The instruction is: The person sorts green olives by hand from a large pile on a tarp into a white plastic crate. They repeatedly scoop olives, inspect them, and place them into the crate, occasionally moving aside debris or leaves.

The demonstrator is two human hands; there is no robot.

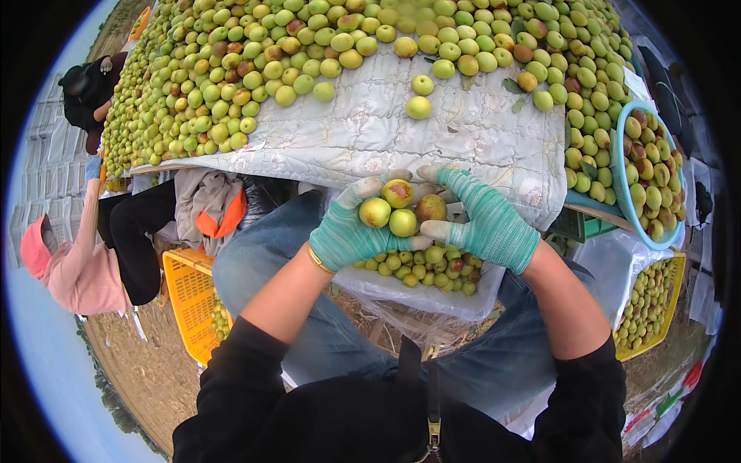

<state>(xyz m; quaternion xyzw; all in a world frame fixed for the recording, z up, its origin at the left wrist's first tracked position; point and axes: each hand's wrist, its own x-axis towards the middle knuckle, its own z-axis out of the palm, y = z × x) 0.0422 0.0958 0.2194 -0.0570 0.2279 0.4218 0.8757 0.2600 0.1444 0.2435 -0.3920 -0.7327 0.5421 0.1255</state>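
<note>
My left hand (347, 228), in a teal knit glove with pale fingertips, cups several green jujubes (402, 223), one with a reddish-brown patch. Close against them, my right hand (492, 217), gloved alike, has its thumb and fingers around a browner jujube (432, 207). Both hands are over a plastic-lined crate (486, 289) between my knees, which holds small green jujubes (434, 267). Just beyond my fingertips lies a pale quilted floral cloth (370, 130) on a raised surface. Two loose jujubes (418, 107) rest on it, near a large heap of jujubes (220, 87).
A light-blue basin (621, 168) of browner jujubes stands at right, above a yellow crate (666, 324) of jujubes. An orange-yellow crate (188, 307) is by my left knee. Left, one person in pink (87, 278) reaches toward the heap; another in black (87, 92) is farther along.
</note>
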